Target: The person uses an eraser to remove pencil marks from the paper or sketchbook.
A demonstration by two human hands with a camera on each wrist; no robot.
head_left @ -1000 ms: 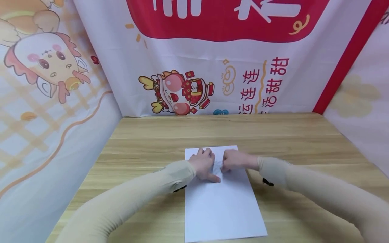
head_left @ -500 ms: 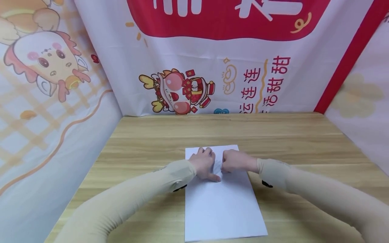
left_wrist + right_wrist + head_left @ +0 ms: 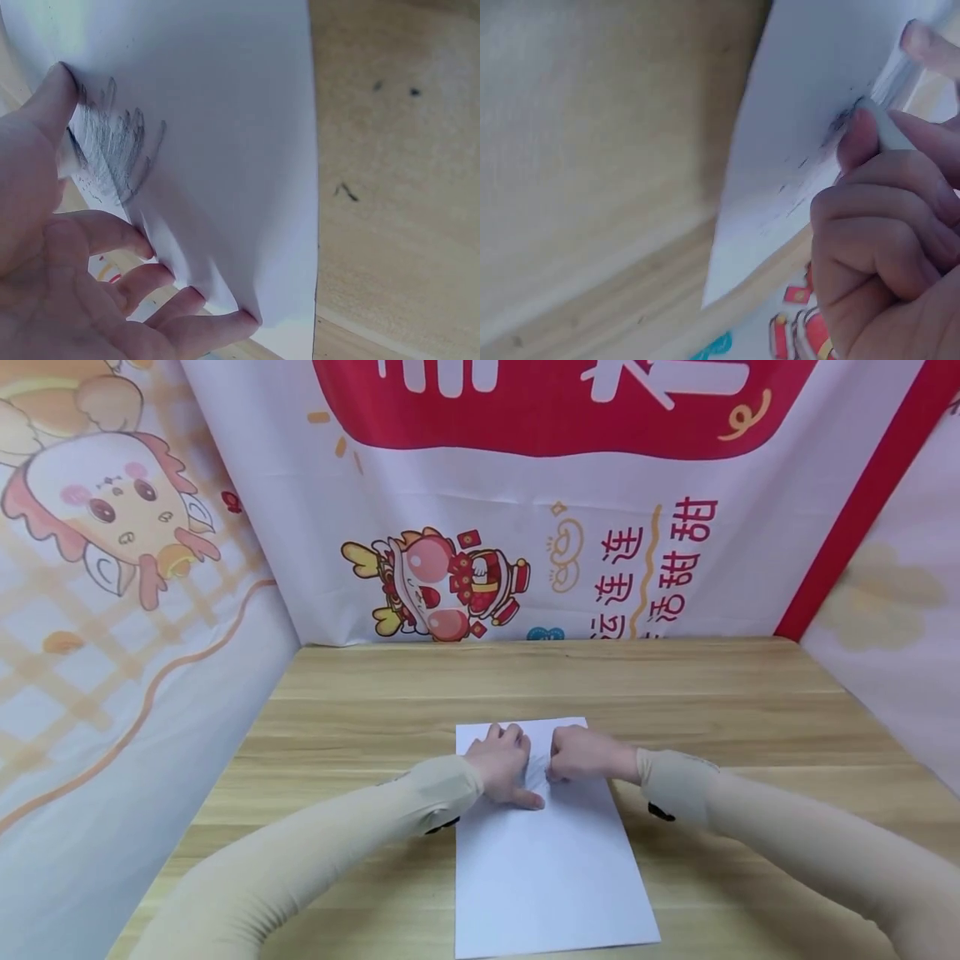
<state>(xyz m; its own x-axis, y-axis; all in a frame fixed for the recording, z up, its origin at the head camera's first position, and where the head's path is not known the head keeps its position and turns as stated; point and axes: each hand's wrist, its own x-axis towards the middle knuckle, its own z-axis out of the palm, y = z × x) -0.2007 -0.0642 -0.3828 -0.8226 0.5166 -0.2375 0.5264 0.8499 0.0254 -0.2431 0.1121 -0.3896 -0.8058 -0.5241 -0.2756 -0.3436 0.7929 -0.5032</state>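
A white sheet of paper (image 3: 551, 877) lies on the table, long side running away from me. My left hand (image 3: 502, 766) is spread over its upper left part, fingertips and thumb pressing it down. Between the hands is a patch of grey pencil scribble (image 3: 112, 150). My right hand (image 3: 588, 753) pinches a small white eraser (image 3: 891, 133) between thumb and curled fingers, its tip touching the scribbled area. Dark crumbs (image 3: 784, 186) lie on the paper beside it. In the head view the eraser is hidden by the right hand.
The wooden table (image 3: 360, 710) stretches around the sheet. A few dark specks (image 3: 346, 192) lie on it by the paper's edge. A printed cloth (image 3: 300, 527) hangs behind the table, with more cloth along both sides.
The right hand shifts only very slightly over the scribbled patch. My left hand and the paper stay in place.
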